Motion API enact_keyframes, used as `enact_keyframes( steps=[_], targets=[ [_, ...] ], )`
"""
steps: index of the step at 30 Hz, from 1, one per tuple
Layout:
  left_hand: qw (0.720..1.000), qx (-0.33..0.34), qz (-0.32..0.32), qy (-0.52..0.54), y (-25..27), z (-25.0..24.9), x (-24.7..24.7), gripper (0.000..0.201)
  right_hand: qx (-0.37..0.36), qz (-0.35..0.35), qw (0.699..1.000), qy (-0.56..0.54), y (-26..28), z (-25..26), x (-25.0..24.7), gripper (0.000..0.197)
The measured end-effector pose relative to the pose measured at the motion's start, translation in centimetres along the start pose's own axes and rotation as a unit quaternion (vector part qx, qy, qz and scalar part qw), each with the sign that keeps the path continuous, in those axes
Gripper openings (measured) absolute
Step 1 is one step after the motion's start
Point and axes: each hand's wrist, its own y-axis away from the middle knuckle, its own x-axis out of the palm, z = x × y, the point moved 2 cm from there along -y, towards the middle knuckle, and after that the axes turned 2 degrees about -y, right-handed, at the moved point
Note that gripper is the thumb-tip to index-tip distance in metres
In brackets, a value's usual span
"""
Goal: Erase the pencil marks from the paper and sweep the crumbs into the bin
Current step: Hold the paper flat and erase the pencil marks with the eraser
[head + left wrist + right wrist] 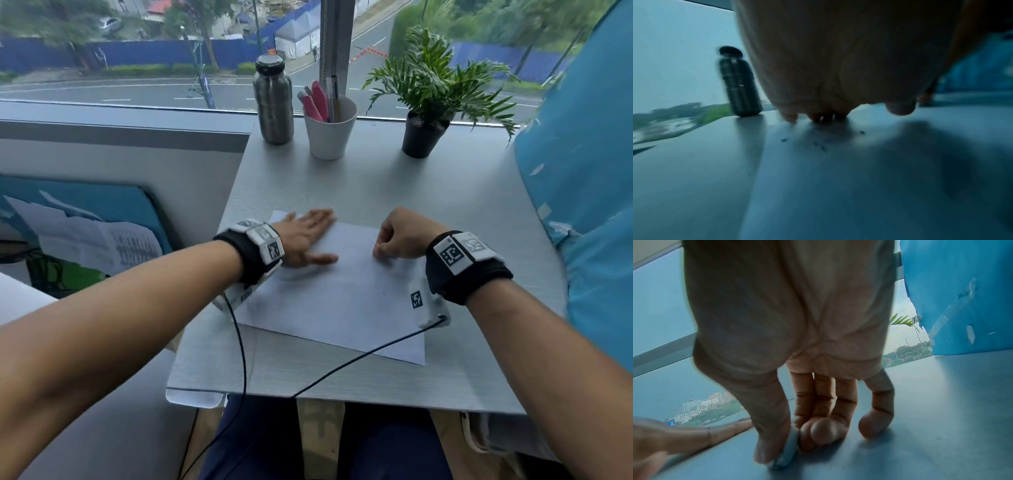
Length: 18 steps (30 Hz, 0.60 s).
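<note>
- L hand (305,236) flat, fingers straight, pressing paper (342,294) on table (411,185), prob. to stop it sliding.
- R hand (404,236) curled, thumb + fingers pinching eraser (788,449) against sheet, rubbing posn.
- Crumbs (819,142) lie by L fingertips (789,116); not swept yet.
- Bin not in view.

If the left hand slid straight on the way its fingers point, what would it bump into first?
Probably the white cup of pens: the left hand lies flat on the paper, pointing that way. The steel bottle stands just beside, so depth leaves doubt.
</note>
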Motion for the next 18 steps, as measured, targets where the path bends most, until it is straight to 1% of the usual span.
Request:
enact_keyframes(
  steps=[2,3,4,5,6,8,9,10,11,14,15,18],
  targets=[
    [0.996,-0.092,0.0,0.011,-0.3,1.4,-0.9,0.096,0.003,0.003,1.0,0.001,0.0,0.0,-0.1,0.006],
    [0.993,-0.117,-0.008,0.017,-0.1,1.5,-1.3,0.098,0.004,0.005,1.0,0.002,0.0,0.0,-0.1,0.006],
    [0.992,-0.125,-0.02,0.022,0.3,1.4,-1.5,0.1,0.005,0.006,1.0,0.001,0.0,0.0,-0.2,0.006],
    [0.993,-0.113,-0.032,0.025,0.8,1.0,-1.5,0.099,0.007,0.006,1.0,0.0,0.0,0.0,-0.2,0.006],
    [0.995,-0.084,-0.038,0.025,1.5,0.6,-1.4,0.098,0.007,0.007,1.0,-0.001,0.0,-0.1,-0.2,0.006],
    [0.999,-0.011,-0.023,0.039,2.8,0.3,-0.7,0.093,0.006,0.007,1.0,-0.005,0.1,-0.1,-0.2,0.005],
    [0.998,0.016,-0.012,0.052,3.4,0.6,-0.4,0.091,0.005,0.006,1.0,-0.006,0.1,-0.1,-0.1,0.006],
    [0.998,0.026,-0.002,0.065,3.8,1.2,0.0,0.092,0.004,0.006,1.0,-0.006,0.1,-0.1,-0.1,0.006],
    [0.997,0.015,0.004,0.076,4.1,2.1,0.3,0.097,0.004,0.006,1.0,-0.005,0.1,0.0,-0.2,0.006],
    [0.994,-0.061,0.003,0.086,4.5,4.6,0.4,0.119,0.004,0.006,1.0,0.009,0.2,0.2,-0.1,0.004],
    [0.994,-0.071,0.0,0.08,4.6,4.9,0.3,0.123,0.004,0.006,1.0,0.015,0.2,0.3,-0.2,0.004],
    [0.994,-0.066,-0.027,0.077,4.8,4.8,0.1,0.126,0.003,0.009,0.999,0.035,0.1,0.6,-0.3,0.005]
  ],
)
